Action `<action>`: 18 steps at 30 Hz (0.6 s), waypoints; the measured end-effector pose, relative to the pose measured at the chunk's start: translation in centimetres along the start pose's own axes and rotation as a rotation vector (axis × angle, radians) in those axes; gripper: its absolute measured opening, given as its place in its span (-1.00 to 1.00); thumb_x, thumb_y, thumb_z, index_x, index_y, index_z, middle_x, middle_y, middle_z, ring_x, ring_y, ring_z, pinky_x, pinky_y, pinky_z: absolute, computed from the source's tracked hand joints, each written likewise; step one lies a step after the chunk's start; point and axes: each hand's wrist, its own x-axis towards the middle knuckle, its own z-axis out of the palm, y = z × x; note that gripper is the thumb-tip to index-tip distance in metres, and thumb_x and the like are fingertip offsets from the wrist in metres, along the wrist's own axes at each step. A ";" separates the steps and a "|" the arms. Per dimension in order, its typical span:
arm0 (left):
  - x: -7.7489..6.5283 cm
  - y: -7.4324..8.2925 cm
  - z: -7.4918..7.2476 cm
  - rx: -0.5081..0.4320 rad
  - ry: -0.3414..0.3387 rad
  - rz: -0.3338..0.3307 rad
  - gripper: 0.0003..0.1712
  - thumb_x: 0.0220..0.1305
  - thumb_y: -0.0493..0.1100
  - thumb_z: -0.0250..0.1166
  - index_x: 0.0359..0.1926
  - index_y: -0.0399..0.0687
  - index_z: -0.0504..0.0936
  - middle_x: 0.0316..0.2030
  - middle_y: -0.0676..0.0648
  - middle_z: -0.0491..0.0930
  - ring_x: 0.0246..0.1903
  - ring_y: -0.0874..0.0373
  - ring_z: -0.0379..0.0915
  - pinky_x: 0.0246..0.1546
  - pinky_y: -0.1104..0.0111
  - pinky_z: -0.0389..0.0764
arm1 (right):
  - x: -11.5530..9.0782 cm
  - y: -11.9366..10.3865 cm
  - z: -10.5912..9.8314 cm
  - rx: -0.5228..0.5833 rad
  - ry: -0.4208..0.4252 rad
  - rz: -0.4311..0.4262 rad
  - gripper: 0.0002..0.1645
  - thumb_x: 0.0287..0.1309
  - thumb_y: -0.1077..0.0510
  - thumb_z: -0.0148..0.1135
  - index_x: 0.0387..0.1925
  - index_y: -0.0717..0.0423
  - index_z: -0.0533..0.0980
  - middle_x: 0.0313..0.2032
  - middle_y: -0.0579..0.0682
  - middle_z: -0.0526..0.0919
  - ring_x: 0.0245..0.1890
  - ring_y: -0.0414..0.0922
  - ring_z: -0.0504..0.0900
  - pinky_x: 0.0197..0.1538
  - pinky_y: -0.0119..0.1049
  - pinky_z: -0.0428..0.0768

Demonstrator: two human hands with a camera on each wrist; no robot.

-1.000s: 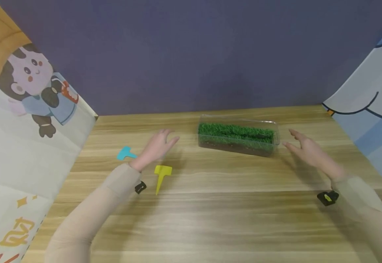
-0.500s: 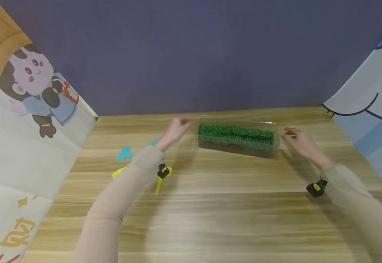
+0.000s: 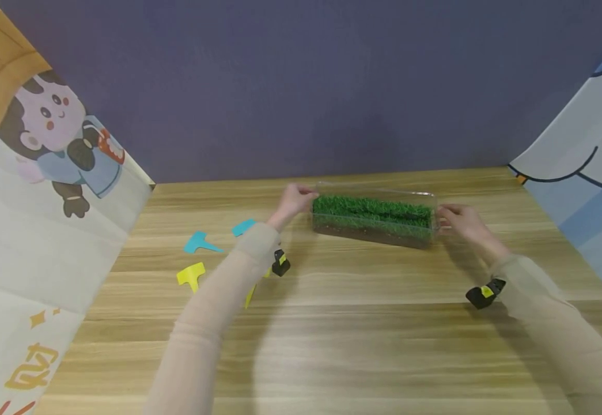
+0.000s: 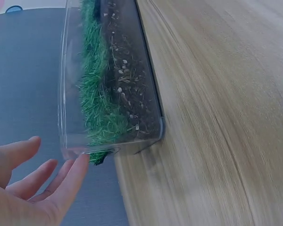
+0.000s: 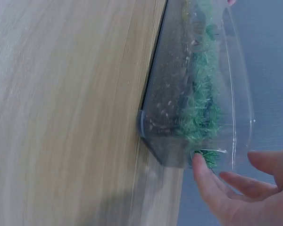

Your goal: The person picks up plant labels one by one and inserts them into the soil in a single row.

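Observation:
A clear plastic box (image 3: 370, 231) stands on the wooden table, holding green grass (image 3: 363, 206) over dark soil (image 4: 125, 89). At its left end, my left hand (image 3: 294, 202) touches the end wall with its fingertips; the thumb stays apart from the wall in the left wrist view. My right hand (image 3: 464, 222) is at the opposite end. Its index fingertip meets that end wall in the right wrist view, while the thumb is spread near the upper rim. Neither hand's fingers curl round the box.
Left of the box lie blue T-shaped plant labels (image 3: 197, 242) and yellow ones (image 3: 190, 273), one partly covered by my left wrist. A dark blue panel (image 3: 301, 86) rises behind the table (image 3: 363, 346). Printed sheets (image 3: 21, 242) border both sides.
My left hand has moved right and slightly away from me to the box's left end. The right hand has come left to the other end. The box stays in place.

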 end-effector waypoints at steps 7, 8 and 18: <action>7.4 -6.0 1.1 -0.001 0.034 0.054 -0.69 0.03 -0.33 0.27 -0.13 -0.18 0.58 -0.27 -0.13 0.61 -0.51 0.14 0.56 -0.50 0.44 0.58 | 0.1 -0.1 0.3 0.027 0.037 -0.028 -0.40 0.32 0.14 -0.27 0.19 0.56 0.00 0.04 0.51 0.25 -0.39 -0.43 0.51 -0.12 -0.33 0.54; 9.0 -7.3 1.4 -0.005 0.046 0.067 -0.70 0.01 -0.35 0.27 -0.15 -0.19 0.59 -0.29 -0.13 0.61 -0.52 0.13 0.56 -0.53 0.44 0.58 | 0.1 -0.1 0.3 0.026 0.042 -0.027 -0.40 0.32 0.14 -0.26 0.19 0.56 0.01 0.04 0.50 0.26 -0.40 -0.44 0.51 -0.15 -0.36 0.55; 7.9 -7.0 1.2 -0.048 0.062 0.059 -0.80 0.04 -0.35 0.25 -0.24 -0.20 0.62 -0.34 -0.14 0.62 -0.49 0.09 0.58 -0.51 0.38 0.59 | 0.1 -0.7 0.5 0.010 0.038 -0.004 -0.44 0.32 0.20 -0.28 0.18 0.57 0.01 0.07 0.50 0.24 -0.40 -0.45 0.50 -0.17 -0.38 0.56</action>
